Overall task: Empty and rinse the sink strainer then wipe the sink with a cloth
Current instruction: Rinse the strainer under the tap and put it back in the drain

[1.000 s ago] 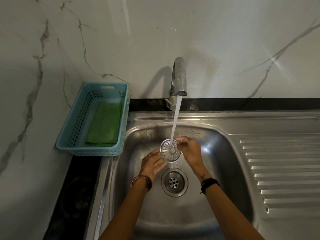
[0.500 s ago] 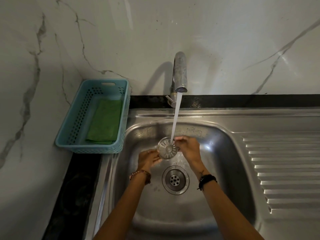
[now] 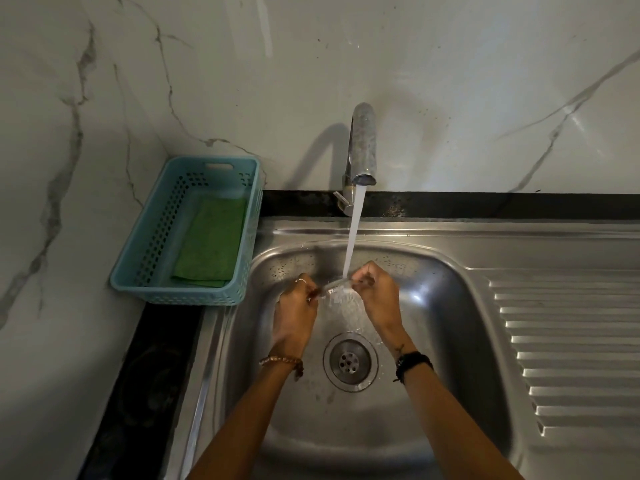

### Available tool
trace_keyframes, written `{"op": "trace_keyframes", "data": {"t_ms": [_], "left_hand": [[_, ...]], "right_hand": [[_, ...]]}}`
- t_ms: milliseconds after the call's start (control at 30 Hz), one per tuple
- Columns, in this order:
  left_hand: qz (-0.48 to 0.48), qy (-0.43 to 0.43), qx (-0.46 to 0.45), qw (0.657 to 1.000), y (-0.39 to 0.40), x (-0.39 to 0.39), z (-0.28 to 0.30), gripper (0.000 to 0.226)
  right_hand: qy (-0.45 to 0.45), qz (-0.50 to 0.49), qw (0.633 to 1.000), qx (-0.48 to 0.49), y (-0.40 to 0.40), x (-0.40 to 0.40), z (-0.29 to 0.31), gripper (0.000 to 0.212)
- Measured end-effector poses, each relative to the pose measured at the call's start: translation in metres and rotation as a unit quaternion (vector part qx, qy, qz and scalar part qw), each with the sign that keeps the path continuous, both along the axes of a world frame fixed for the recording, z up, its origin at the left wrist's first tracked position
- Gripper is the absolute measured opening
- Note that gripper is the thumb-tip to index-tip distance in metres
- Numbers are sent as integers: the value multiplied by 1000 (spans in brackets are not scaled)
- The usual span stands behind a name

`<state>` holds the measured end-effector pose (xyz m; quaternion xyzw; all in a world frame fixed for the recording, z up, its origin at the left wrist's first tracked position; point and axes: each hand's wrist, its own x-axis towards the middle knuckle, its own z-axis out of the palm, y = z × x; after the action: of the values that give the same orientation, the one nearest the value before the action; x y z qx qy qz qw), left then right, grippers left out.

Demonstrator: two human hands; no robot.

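Strainer (image 3: 335,285) hangs edge-on between your two hands, over the back half of the sink (image 3: 460,306), right under the tap (image 3: 362,147). Water (image 3: 354,233) falls from the spout straight onto it and fans out below in a thin sheet that lands near the drain (image 3: 349,362). Seen from this angle it is only a narrow metal sliver, blurred by the flow, so you cannot make out which face is up.

Your left hand (image 3: 294,315) has its fingers curled in and pinches the strainer's left rim; a ring shows on one finger and a beaded bracelet (image 3: 281,361) sits on that wrist. Your right hand (image 3: 379,296) is curled the same way and pinches the right rim, with a dark band (image 3: 414,362) on its wrist. Both hands are held above the basin floor, the drain lying below and between the wrists, open, with its holes showing.

The steel sink is wet and spotted with drops along its back wall. A ribbed draining board (image 3: 571,348) runs off to the right. Left of the sink, a blue perforated basket (image 3: 152,237) stands on the dark table (image 3: 138,375) in the corner, just beside the sink's rim, and a folded green cloth (image 3: 209,237) lies flat inside it. White marble-look wall (image 3: 242,71) with grey veins rises behind and to the left.
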<state>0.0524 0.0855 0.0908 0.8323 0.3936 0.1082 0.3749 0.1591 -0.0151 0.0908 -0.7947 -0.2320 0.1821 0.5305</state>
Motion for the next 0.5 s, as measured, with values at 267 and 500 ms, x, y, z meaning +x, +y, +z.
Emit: {"op": "trace_keyframes", "data": {"t_ms": [267, 500], "left_hand": [[53, 17, -127, 990, -26, 17, -14, 9], [115, -23, -254, 960, -24, 16, -15, 13]], "right_hand": [[-128, 40, 990, -53, -2, 39, 51, 18], [-91, 153, 980, -89, 79, 88, 106, 19]]}}
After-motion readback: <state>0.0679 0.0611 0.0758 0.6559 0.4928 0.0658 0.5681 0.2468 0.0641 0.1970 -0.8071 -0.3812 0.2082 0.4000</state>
